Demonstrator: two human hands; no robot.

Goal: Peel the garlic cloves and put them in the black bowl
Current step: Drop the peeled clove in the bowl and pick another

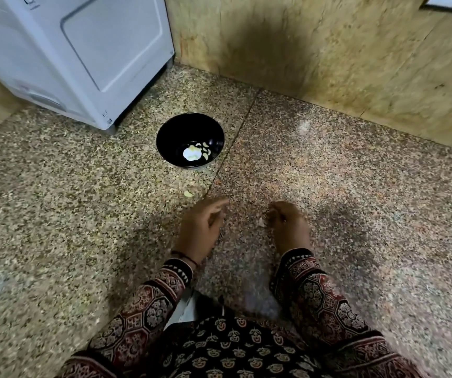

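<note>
1. A speckled stone floor (83, 214) meets a yellowish wall (328, 50), and a white appliance (69, 50) stands in the corner.
2. The left hand (200, 227) hovers over the floor with its fingers loosely curled, holding nothing.
3. The right hand (287, 225) is held apart from the left, fingers curled. A pale scrap (260, 221) lies at its fingertips, and blur hides whether the hand grips it.
4. The black bowl (190, 140) sits upright on the floor near the appliance.
5. Garlic cloves (205, 151) lie inside the bowl, pointing various ways.

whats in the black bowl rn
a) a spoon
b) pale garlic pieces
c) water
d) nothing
b: pale garlic pieces, one large and several small, lie at the bottom of the black bowl, which stands on the speckled floor.
</note>
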